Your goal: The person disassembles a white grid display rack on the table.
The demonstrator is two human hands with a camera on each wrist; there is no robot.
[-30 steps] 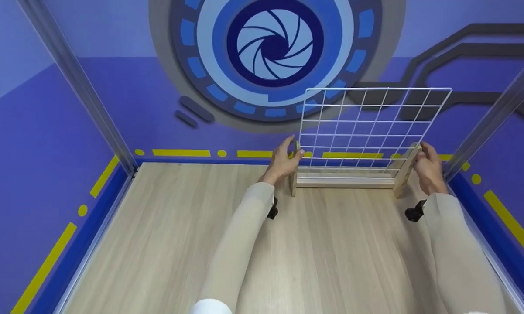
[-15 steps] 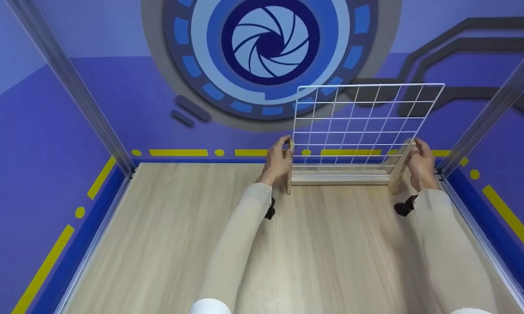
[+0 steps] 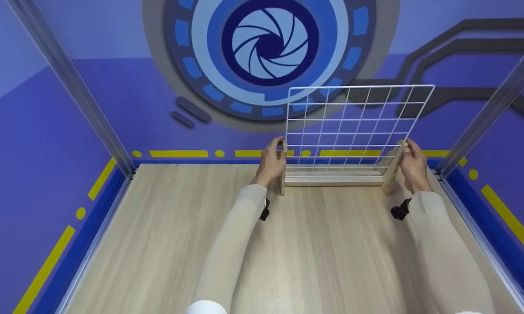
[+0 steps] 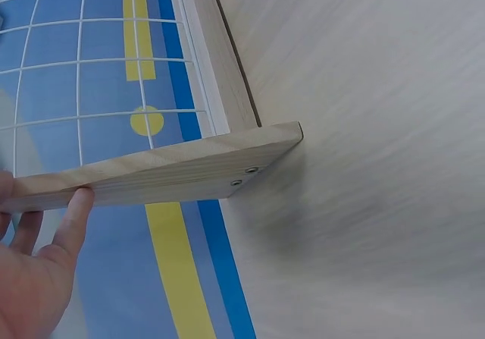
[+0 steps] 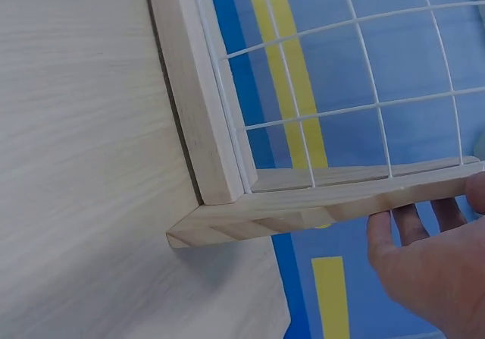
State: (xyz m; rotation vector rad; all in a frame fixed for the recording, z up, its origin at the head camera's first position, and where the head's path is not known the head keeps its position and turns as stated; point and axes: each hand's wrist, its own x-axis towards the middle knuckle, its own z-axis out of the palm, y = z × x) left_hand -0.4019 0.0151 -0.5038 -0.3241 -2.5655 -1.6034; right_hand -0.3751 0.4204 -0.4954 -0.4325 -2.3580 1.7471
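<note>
A white wire grid panel [image 3: 344, 132] stands upright in a wooden stand, whose base rail [image 3: 333, 180] is at the back right of the table. At its left end, my left hand [image 3: 271, 163] grips the wooden side piece [image 4: 174, 164], thumb and fingers on opposite sides. Two screw heads [image 4: 251, 170] show low on that piece. My right hand [image 3: 413, 168] holds the right side piece [image 5: 303, 210] near its upper end, fingers curled against the outer side. Part of each hand is cut off in its wrist view.
The wood-grain table [image 3: 179, 226] spreads in front and to the left of the stand. Close behind rises a blue printed wall [image 3: 227, 144]. Metal posts [image 3: 91, 113] mark the corners, and a dark device [image 3: 400, 210] hangs at the right wrist.
The stand with its grid has shifted left along the table, both hands moving with it and keeping their hold. The head view has also shifted slightly.
</note>
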